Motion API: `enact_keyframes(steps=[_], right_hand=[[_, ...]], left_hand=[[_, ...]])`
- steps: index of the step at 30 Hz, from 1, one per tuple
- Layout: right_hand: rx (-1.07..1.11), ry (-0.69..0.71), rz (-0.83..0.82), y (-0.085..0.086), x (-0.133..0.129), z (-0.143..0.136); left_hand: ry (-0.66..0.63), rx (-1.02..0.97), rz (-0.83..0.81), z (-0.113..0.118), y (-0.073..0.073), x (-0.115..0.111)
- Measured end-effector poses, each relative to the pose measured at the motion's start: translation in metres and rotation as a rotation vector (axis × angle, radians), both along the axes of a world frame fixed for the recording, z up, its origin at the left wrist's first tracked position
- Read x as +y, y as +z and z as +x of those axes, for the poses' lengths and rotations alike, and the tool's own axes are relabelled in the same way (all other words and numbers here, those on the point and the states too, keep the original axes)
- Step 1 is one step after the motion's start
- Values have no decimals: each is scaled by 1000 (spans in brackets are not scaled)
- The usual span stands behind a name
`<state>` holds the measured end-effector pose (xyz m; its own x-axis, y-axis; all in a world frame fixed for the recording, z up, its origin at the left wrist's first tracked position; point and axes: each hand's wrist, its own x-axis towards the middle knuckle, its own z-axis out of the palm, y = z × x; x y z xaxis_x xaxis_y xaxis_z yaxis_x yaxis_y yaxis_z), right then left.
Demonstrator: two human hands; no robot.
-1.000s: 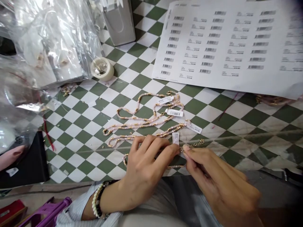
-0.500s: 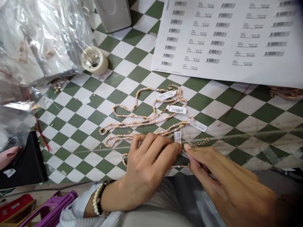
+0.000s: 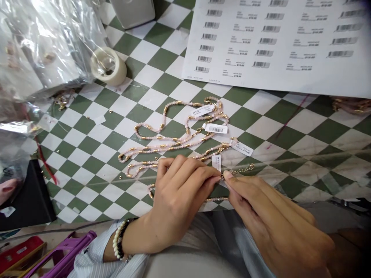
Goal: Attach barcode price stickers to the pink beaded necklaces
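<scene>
Near the table's front edge, my left hand (image 3: 181, 193) pinches one end of a beaded necklace (image 3: 217, 199) between thumb and fingertips. My right hand (image 3: 269, 216) grips the same spot from the other side, and a gold extender chain (image 3: 245, 169) sticks out past its fingers. A white price tag (image 3: 216, 163) stands up at the pinch. The clasp between the fingertips is mostly hidden. Just beyond lie several pink and gold beaded necklaces (image 3: 171, 146) with white tags, such as a barcode tag (image 3: 216, 128). My left hand covers part of the strands.
A sheet of barcode stickers (image 3: 278, 50) lies at the back right. At the left are a tape roll (image 3: 118, 73), clear plastic bags (image 3: 55, 42) and a black object (image 3: 37, 200). Another person's fingertip (image 3: 8, 189) shows at the left edge. Tiny gold beads (image 3: 110, 111) are scattered about.
The view has shifted slightly, so the table items sit a little higher and further left. Both hands keep their pinch on the necklace end, with only slight finger movement.
</scene>
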<state>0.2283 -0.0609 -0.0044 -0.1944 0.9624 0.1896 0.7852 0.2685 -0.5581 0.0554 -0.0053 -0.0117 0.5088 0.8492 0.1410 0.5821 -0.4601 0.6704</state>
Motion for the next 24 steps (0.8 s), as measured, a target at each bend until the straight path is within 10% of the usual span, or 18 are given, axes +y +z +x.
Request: enact_keyframes(steps=[24], right_hand=[[-31, -98, 108, 6, -11, 1]], left_hand=[[-97, 29, 45, -20, 7, -7]])
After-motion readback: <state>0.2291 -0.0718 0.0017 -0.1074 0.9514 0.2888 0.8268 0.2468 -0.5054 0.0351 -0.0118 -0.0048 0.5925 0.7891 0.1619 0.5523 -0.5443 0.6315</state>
